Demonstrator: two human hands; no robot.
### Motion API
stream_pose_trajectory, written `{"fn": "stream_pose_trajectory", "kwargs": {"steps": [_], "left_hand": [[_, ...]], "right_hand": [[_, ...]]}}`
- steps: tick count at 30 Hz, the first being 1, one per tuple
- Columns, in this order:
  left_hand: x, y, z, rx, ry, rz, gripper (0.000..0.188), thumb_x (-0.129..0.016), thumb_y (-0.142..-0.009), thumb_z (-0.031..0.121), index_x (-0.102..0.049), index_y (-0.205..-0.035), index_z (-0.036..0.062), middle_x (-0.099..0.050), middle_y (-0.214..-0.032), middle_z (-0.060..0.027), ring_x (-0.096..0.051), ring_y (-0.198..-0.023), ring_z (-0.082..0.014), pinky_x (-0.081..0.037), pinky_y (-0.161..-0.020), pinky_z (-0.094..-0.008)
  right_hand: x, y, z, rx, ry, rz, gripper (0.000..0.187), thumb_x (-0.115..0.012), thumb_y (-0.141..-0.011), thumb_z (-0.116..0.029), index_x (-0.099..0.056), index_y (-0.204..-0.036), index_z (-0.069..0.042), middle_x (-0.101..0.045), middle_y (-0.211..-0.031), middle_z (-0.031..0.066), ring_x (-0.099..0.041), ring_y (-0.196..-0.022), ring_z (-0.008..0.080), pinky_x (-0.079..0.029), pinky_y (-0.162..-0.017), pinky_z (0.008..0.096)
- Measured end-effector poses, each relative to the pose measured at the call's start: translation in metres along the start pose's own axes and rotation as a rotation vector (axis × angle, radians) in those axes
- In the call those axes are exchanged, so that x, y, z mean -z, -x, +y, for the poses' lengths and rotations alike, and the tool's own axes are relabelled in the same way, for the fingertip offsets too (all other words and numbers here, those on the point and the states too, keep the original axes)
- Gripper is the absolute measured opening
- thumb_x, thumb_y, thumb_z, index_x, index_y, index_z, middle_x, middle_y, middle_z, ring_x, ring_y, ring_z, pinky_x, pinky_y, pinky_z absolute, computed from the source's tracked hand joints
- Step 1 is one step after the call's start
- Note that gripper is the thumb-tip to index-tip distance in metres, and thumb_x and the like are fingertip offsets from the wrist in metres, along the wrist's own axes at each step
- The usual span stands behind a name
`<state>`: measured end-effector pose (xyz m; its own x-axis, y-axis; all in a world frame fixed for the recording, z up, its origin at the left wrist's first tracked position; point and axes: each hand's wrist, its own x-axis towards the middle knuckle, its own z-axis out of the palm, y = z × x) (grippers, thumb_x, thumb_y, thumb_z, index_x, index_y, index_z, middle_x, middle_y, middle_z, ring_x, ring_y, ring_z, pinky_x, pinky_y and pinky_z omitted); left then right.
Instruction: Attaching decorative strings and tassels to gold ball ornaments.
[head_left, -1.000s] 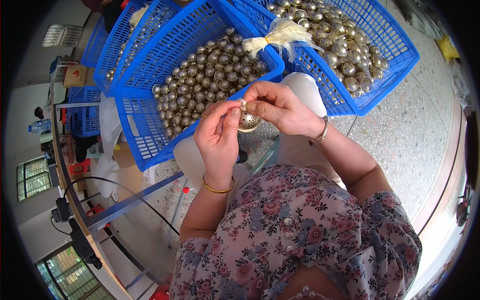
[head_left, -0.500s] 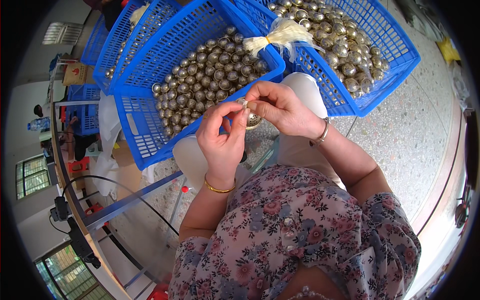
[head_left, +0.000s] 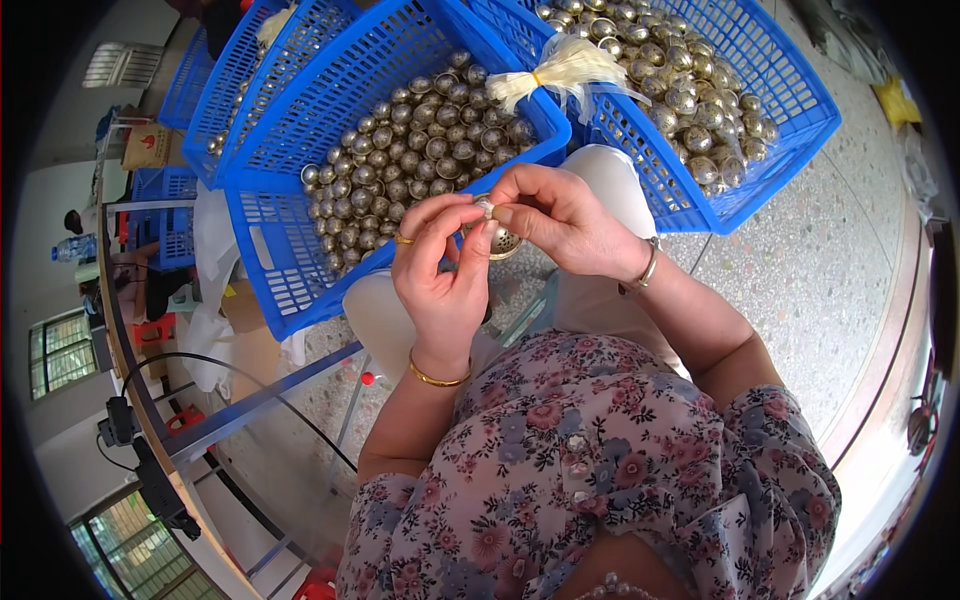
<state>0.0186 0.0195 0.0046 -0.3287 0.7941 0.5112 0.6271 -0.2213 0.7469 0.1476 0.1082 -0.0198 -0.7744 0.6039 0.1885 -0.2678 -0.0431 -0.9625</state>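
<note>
Both hands meet over my lap, in front of the middle basket. Between them is a perforated metal ball (head_left: 507, 246), silvery, its lower part showing below the fingertips. My left hand (head_left: 440, 268) pinches at its top with thumb and fingertips, the other fingers curled. My right hand (head_left: 560, 222) closes thumb and index finger on the same spot from the other side. A small whitish bit (head_left: 486, 208) shows between the fingertips; what it is I cannot make out. My fingers hide the ball's upper part.
Similar metal balls (head_left: 425, 150) fill a blue plastic basket (head_left: 262, 235) ahead. Another blue basket (head_left: 735, 215) at the right holds more. A bundle of pale translucent strips (head_left: 560, 72), tied with a yellow band, lies over the rims between them. A metal-framed table (head_left: 270, 398) stands at left.
The fingers of my left hand have shifted slightly, and its ring shows more. Both hands stay at the same place, still pinching the perforated metal ball.
</note>
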Motion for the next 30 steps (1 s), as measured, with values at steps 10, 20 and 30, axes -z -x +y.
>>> {"fn": "stream_pose_trajectory", "kwargs": {"steps": [10,20,30], "left_hand": [[-0.002,0.000,-0.008,0.201,0.358,-0.086,0.006,-0.058,-0.084,0.002,-0.054,-0.089,0.0012,-0.057,-0.086,-0.0045,-0.050,-0.069,-0.0073,-0.040,-0.058,-0.0184],[0.002,-0.001,-0.013,0.406,0.515,-0.082,0.004,-0.052,-0.089,0.005,-0.052,-0.091,0.0006,-0.057,-0.084,-0.0027,-0.050,-0.074,-0.0054,-0.041,-0.067,-0.0179],[0.000,0.002,-0.013,0.429,0.522,-0.089,0.004,-0.052,-0.089,0.002,-0.052,-0.091,0.0001,-0.056,-0.085,-0.0016,-0.048,-0.074,-0.0039,-0.040,-0.066,-0.0172]], "right_hand": [[0.000,-0.001,0.004,0.030,0.089,-0.004,0.008,-0.054,-0.089,-0.007,-0.055,-0.094,0.000,-0.054,-0.081,-0.0014,-0.047,-0.071,0.0026,-0.041,-0.060,0.0187],[0.002,0.001,-0.001,-0.094,-0.045,-0.022,0.014,-0.058,-0.086,-0.005,-0.059,-0.099,0.001,-0.062,-0.086,0.0014,-0.054,-0.076,0.0036,-0.045,-0.062,0.0185],[0.014,0.004,-0.003,-0.101,0.113,-0.001,0.007,-0.058,-0.085,-0.002,-0.061,-0.089,0.002,-0.062,-0.081,0.0021,-0.056,-0.075,0.0064,-0.046,-0.068,0.0211]]}}
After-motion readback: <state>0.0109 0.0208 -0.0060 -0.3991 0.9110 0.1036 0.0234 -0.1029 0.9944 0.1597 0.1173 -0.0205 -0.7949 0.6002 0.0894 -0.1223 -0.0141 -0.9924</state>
